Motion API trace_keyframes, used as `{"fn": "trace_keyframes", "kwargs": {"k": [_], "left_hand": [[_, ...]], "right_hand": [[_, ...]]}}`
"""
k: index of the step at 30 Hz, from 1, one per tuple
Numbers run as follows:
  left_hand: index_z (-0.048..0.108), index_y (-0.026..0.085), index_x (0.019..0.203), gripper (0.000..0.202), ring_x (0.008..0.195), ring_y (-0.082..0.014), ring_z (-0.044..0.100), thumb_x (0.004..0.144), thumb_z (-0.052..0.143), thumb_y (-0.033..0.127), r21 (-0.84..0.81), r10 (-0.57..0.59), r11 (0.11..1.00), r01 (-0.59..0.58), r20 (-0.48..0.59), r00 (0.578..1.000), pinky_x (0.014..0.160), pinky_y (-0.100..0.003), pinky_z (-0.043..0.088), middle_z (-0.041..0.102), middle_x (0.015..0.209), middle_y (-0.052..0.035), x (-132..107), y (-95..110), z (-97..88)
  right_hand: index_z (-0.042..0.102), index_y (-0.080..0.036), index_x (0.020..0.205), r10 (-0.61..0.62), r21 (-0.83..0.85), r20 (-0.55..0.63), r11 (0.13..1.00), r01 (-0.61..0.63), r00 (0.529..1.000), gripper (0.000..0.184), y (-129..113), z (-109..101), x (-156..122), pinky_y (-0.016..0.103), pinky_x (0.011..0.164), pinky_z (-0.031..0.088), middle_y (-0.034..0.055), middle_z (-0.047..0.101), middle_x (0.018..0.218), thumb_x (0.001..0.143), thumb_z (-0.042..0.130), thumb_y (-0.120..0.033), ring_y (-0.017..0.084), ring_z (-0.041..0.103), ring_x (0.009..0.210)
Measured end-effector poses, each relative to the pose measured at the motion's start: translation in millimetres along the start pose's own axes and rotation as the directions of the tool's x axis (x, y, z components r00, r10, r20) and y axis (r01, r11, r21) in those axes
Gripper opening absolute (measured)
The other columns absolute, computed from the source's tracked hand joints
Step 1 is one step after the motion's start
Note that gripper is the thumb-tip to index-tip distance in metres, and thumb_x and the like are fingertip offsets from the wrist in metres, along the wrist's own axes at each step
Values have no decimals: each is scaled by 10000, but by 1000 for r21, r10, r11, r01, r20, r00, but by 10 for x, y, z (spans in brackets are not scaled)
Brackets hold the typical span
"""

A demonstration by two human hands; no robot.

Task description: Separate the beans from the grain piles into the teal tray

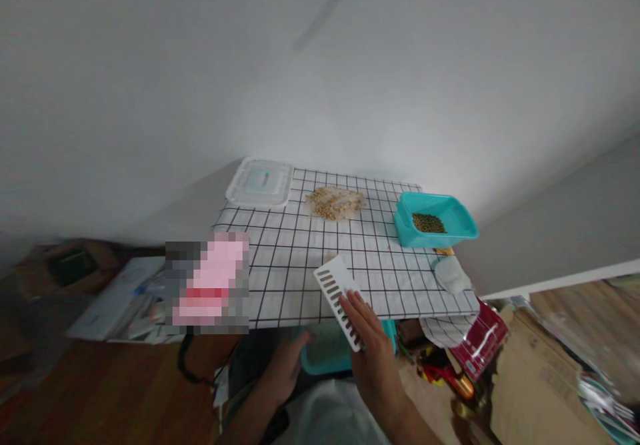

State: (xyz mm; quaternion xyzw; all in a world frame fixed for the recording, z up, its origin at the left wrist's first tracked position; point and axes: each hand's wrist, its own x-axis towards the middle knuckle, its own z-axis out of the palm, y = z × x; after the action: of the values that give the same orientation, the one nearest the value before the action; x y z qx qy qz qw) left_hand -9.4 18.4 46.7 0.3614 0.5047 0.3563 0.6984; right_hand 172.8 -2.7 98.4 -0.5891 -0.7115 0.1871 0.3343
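Note:
My right hand is closed on a white slotted plastic piece, its fingers lying along the face. The piece is held tilted over the table's front edge. Below that edge, my left hand grips the left side of a teal tub, thumb at the rim. What the tub contains is blurred and partly hidden. Farther back on the checked tablecloth lies a loose spread of pale yellowish grains. A second teal tub stands at the right, with greenish grains inside.
A clear plastic lid lies at the back left corner, near the wall. A pixelated pink item is at the left edge. A crumpled whitish item sits at the right front. A red packet and cardboard are beyond the table.

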Motion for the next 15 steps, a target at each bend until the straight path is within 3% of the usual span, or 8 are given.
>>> {"fn": "trace_keyframes", "kwargs": {"k": [5, 8, 11, 13, 15], "left_hand": [[663, 219, 760, 61, 902, -268, 665, 724, 645, 265, -126, -103, 987, 99, -27, 994, 816, -363, 510, 723, 893, -66, -3, 97, 90], [684, 210, 694, 99, 795, -223, 641, 614, 695, 153, -112, -109, 988, 104, -36, 993, 746, -294, 495, 698, 770, -32, -56, 180, 93], [697, 190, 652, 157, 687, -183, 601, 533, 722, 91, -103, -108, 989, 105, -19, 994, 681, -261, 473, 669, 683, -7, -82, 195, 77], [684, 189, 667, 78, 657, -173, 600, 597, 704, 161, -147, -137, 980, 132, -27, 990, 657, -264, 470, 666, 672, -1, -68, 163, 88], [658, 194, 688, 43, 646, -171, 611, 678, 650, 235, -199, -172, 967, 159, -47, 984, 647, -273, 475, 667, 673, 5, -44, 121, 118]], "right_hand": [[397, -334, 1483, 69, 57, -80, 996, -65, 994, 701, -118, 9, -34, 501, 1110, 394, 18, 440, 1501, 859, 391, -16, 244, 389, 1390], [426, -319, 1468, 60, 83, -127, 995, -50, 990, 596, -44, -142, 120, 485, 1111, 396, 26, 482, 1471, 920, 398, -87, 236, 427, 1366], [480, -310, 1432, -33, 95, -107, 995, 44, 994, 516, 104, -335, 465, 471, 1116, 392, 29, 530, 1432, 949, 420, -139, 225, 452, 1349], [509, -310, 1408, -165, 111, -43, 979, 169, 985, 495, 219, -425, 752, 451, 1101, 415, 24, 570, 1393, 953, 416, -141, 208, 488, 1320], [527, -306, 1392, -294, 131, 93, 951, 281, 951, 483, 330, -465, 1013, 451, 1101, 411, 19, 585, 1379, 949, 425, -139, 200, 496, 1313]]}}
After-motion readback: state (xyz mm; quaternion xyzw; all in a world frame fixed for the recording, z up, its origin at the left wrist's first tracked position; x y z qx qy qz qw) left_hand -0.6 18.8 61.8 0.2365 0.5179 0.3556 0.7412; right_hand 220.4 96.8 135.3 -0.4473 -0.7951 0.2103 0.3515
